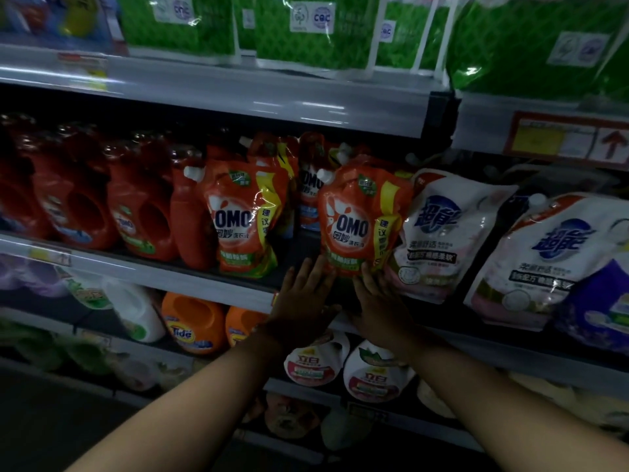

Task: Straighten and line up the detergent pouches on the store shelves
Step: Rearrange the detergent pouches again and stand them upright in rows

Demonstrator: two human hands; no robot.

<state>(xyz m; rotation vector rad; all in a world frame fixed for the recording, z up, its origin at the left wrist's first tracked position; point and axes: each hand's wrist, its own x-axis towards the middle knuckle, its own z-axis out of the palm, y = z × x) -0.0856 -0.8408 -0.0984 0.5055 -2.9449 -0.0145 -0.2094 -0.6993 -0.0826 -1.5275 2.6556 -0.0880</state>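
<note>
Both hands, left hand [303, 298] and right hand [381, 301], are laid flat-fingered, gripping nothing, against the right OMO pouch [357, 223], which is judged mid-straightening; squaring beside the left OMO pouch [243, 219] is called for next.

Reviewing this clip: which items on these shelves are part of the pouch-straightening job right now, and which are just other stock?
Part of the job:
- orange OMO pouch, touched at its base by the left hand and right hand
- second OMO pouch
- white pouches

Other stock:
- red bottles
- orange Tide bottles
- green packs
</note>
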